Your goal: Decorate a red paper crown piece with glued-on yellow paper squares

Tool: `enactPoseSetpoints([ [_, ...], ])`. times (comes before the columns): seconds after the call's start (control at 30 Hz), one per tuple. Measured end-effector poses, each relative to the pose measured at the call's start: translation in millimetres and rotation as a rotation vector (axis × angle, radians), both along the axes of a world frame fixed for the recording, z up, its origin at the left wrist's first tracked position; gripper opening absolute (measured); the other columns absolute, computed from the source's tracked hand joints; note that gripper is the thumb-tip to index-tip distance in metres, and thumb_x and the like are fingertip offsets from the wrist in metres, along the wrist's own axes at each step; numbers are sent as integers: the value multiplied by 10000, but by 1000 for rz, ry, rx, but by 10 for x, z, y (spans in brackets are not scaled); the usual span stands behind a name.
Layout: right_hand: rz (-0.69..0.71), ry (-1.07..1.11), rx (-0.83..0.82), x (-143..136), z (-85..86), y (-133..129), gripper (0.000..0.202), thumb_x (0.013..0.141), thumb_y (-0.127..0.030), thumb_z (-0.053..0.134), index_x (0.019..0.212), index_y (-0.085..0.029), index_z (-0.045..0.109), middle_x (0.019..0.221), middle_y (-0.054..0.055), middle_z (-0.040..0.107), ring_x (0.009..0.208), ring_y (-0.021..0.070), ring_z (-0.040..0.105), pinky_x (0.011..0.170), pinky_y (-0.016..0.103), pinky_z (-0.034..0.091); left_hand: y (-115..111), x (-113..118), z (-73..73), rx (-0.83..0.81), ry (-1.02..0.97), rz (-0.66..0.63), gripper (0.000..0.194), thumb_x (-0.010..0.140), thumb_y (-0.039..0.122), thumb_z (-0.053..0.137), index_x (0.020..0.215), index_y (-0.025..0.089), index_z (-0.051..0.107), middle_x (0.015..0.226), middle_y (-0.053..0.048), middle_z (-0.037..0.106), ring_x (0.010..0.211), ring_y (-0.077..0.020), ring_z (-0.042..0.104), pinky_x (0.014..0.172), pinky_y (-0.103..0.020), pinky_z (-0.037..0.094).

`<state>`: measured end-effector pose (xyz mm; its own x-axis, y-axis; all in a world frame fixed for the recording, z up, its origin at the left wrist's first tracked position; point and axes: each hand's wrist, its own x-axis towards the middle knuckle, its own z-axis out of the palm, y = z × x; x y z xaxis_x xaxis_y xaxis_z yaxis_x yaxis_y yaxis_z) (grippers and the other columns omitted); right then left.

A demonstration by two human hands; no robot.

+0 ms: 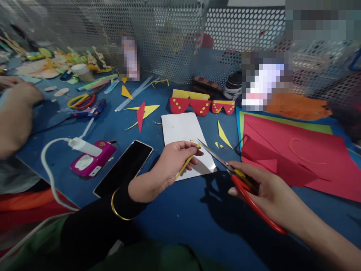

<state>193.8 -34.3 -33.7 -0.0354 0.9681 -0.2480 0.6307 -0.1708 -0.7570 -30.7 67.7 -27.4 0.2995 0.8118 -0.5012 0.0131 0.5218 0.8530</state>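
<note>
a co-worker's arm at the table's far left; then a purple adapter with a white plug, and a black phone lying flat. the left hand, thumb and fingers pinched together on a yellow strip, sits over a white sheet; red cutouts stand behind. scissors, gripped by the right hand, point at the strip's upper end; contact cannot be told. far right, red paper.
</note>
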Motion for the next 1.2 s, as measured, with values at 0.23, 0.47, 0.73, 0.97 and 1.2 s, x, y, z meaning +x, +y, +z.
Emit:
enactPoseSetpoints([
  [0.23,60,-23,28,-32,55,8,473,847,-462,717,1287,-293,670,1113,28,777,960,247,739,764,305,613,-2,-10,10,16,5,-12,121,904,173,638,802,172,703,814,-28,731,490,-48,520,433,-198,361],
  [0.47,108,-41,62,-40,85,18,394,876,-292,679,1269,-320,683,1140,-4,781,975,208,743,759,250,593,10,-23,-9,45,-12,-39,130,876,149,645,783,176,733,815,-40,743,522,-63,541,446,-202,369],
  [0.73,82,0,52,-45,90,26,364,860,-304,693,1223,-310,718,1059,-14,798,896,183,751,723,215,579,13,13,66,8,52,-14,138,881,137,635,772,155,718,785,-47,740,518,-63,525,455,-203,382],
  [0.97,80,6,41,-60,107,26,270,839,-312,722,1109,-302,742,984,-28,790,837,167,726,698,204,559,20,6,63,13,55,-23,145,882,136,632,762,154,711,773,-42,734,507,-62,516,467,-208,391],
  [1.2,71,28,25,-68,110,35,211,831,-320,709,1035,-283,749,948,-18,790,802,173,721,686,226,559,15,16,90,8,62,-28,157,895,146,622,759,161,698,725,-27,708,488,-60,501,472,-215,386],
])
